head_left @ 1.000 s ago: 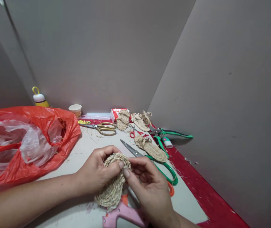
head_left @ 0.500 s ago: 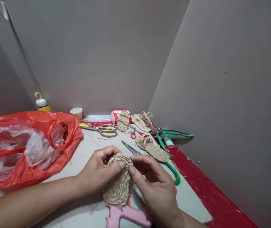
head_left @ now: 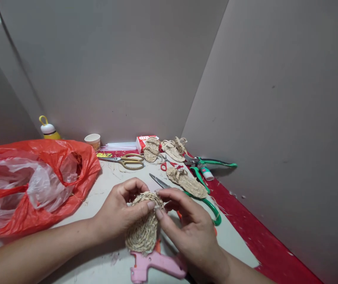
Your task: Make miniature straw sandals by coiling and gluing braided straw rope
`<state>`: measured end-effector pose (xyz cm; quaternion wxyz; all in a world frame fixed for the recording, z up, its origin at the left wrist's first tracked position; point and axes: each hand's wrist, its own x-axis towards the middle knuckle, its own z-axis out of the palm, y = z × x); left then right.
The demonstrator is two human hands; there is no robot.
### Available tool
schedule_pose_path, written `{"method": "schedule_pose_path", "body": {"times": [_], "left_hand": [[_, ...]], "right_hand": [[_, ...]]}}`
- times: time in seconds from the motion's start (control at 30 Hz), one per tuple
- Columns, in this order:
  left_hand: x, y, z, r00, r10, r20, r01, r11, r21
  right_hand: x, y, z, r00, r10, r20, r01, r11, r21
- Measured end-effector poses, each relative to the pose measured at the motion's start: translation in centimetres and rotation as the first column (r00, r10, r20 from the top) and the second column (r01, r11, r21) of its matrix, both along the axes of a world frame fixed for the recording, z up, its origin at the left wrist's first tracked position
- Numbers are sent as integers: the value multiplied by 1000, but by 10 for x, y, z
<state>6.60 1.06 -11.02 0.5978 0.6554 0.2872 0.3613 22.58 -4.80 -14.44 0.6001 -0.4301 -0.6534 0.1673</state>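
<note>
L hand (head_left: 124, 205) grips a woven straw sole (head_left: 142, 232), thumb on top, fingers behind; it's held up over the desk (head_left: 94, 256), approx. centre. R hand (head_left: 194, 228) has thumb & forefinger at the sole's RH edge; can't tell if pinching or only touching. Pink glue gun (head_left: 157, 262) lies nr sole's lower end. Beyond R hand: green-handled scissors (head_left: 213, 207) w/ straw sandal (head_left: 188, 183) alongside. Red bag (head_left: 83, 197) far L.
</note>
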Motion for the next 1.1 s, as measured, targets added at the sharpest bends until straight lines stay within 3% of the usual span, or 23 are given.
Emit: {"method": "schedule_pose_path", "body": {"times": [0.17,0.33,0.77,1.1], "left_hand": [[-1,0,8,997,-20,-78,24,999,46],[-2,0,7,994,38,-106,-29,996,89],[-2,-4,0,999,28,-18,-28,999,-25],[0,-7,-2,997,72,-1,-72,997,16]], "right_hand": [[3,0,5,999,37,4,-38,999,27],[5,0,5,998,60,4,-60,997,45],[-1,0,-5,1000,14,17,-14,999,39],[-6,0,-6,998,8,-55,-4,997,74]]}}
